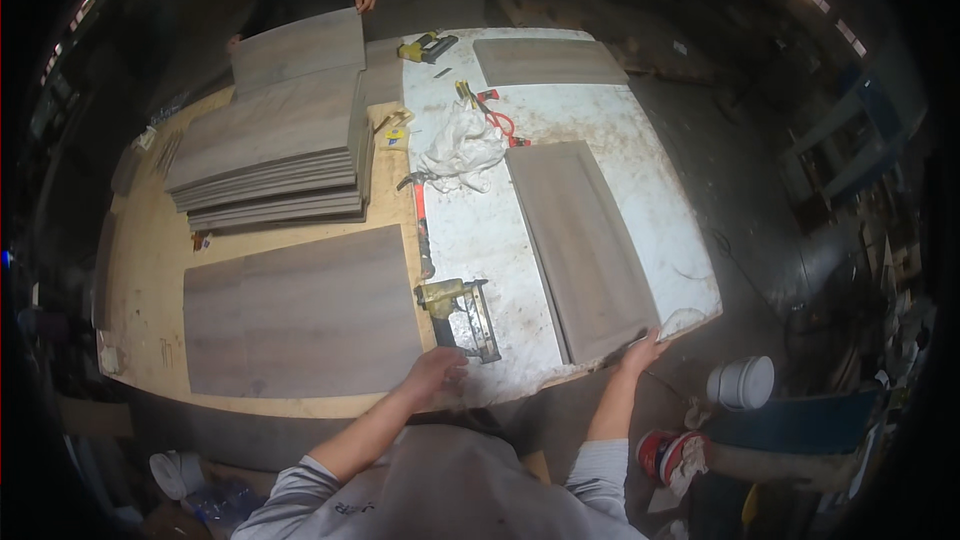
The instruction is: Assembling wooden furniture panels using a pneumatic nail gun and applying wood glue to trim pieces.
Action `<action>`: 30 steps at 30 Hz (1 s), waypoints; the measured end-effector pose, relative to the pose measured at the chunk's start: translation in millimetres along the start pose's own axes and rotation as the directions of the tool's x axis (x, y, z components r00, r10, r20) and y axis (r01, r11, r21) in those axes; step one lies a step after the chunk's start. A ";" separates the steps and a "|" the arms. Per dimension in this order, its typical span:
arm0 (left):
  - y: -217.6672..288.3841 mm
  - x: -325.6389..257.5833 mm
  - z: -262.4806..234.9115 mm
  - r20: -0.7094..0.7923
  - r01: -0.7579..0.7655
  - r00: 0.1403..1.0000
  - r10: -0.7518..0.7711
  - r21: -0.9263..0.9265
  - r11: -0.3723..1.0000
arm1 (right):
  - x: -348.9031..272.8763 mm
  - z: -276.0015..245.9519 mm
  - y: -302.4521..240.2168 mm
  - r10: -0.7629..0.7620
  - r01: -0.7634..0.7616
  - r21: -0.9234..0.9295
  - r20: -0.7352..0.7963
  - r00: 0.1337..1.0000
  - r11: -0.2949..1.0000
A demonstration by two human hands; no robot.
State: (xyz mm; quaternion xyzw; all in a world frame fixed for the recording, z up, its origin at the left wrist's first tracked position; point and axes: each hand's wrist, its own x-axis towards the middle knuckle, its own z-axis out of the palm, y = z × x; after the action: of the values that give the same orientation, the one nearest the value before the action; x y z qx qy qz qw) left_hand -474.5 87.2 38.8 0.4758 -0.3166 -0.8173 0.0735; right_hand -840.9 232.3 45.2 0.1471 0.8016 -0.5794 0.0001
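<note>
My right hand (642, 351) grips the near right corner of a grey-brown wood panel (585, 250) with a raised border, which lies lengthwise on the white tabletop. At the table's near edge is my left hand (436, 374), its fingers blurred, just below a yellow and black nail gun (460, 315). Whether it touches the nail gun I cannot tell. Left of this hand, a wide flat wood board (305, 315) rests on the light plywood surface. Beyond the nail gun lies a hammer (422, 225) with a red and black handle.
A tall stack of wood panels (270, 150) stands at the far left. Behind it, another person's hand (366, 1) holds a board (300, 48). A crumpled white plastic bag (460, 150), a second nail gun (428, 47) and another panel (550, 61) lie farther back. Buckets (742, 383) stand right.
</note>
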 end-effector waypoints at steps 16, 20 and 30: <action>-23.7 -51.4 -83.3 -0.119 -0.066 0.991 0.064 -0.009 0.998 | -51.9 37.1 94.3 -0.138 0.146 -0.409 0.049 0.989 0.901; -22.4 -61.1 -115.9 -0.134 -0.051 0.990 0.050 -0.005 0.999 | -50.1 36.4 100.1 -0.231 0.235 -0.455 0.065 0.971 0.859; 14.7 -71.8 -212.5 -0.200 -0.155 0.964 0.178 0.125 0.980 | -33.3 32.5 125.0 -0.348 0.321 -0.458 0.027 0.937 0.829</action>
State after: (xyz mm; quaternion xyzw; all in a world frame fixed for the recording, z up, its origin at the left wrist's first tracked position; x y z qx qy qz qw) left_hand -263.5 10.7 26.2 0.5346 -0.3899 -0.7349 0.1489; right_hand -785.2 229.9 -75.9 0.0171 0.9278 -0.3618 -0.0900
